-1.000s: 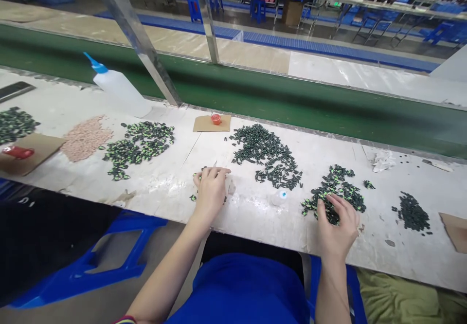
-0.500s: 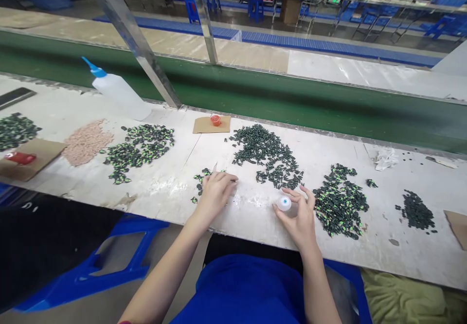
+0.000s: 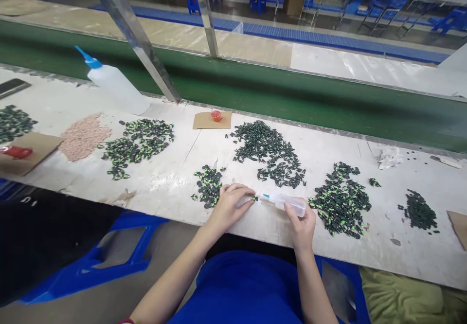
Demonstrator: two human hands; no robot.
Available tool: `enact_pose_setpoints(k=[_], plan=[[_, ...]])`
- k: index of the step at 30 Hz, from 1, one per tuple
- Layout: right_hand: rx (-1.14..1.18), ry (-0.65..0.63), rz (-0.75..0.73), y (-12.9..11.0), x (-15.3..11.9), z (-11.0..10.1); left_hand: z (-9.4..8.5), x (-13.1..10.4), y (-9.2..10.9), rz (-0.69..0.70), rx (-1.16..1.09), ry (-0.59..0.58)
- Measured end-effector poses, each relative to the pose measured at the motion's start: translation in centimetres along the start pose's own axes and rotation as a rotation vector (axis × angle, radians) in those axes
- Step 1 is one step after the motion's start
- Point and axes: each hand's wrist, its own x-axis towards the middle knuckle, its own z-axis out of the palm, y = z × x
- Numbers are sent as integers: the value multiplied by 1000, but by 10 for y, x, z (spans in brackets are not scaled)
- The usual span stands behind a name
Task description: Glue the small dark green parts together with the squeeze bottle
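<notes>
Between the thumb and fingertips of my left hand [image 3: 233, 205] is a small black-and-green piece [image 3: 255, 198]. My right hand [image 3: 301, 222] grips a small translucent squeeze bottle [image 3: 290, 204], tipped over sideways with its blue nozzle pointing left, close to that piece. Whether the tip touches it, I cannot tell. Left of my left hand lies a small pile of black-and-green pieces [image 3: 208, 186]. A pile of dark green rod-like pieces [image 3: 264, 146] spreads behind both hands, and a larger black-and-green pile [image 3: 341, 200] sits just right of my right hand.
A large white bottle [image 3: 118, 89] with a blue spout leans at the back left. A red cup [image 3: 216, 115] stands on cardboard [image 3: 200, 121]. Farther left are pink pieces [image 3: 83, 136]; at right, a black pile [image 3: 419, 210]. A metal post [image 3: 136, 42] rises behind the table.
My left hand has moved right from the small pile, now with a piece in its fingers. The squeeze bottle has turned from pointing up at me to lying sideways, nozzle leftward.
</notes>
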Motion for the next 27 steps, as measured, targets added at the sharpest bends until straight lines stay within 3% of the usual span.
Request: enact_pose_setpoints(k=[6,15,27], plan=[[-96,12,51,4,-1,7,3,0,3,-127,-80,48],[-146,-67,92,10,-2,5,-1,3,6,-158,-93,31],[-138,-80,102,7,-2,7,-1,3,5,-159,-88,27]])
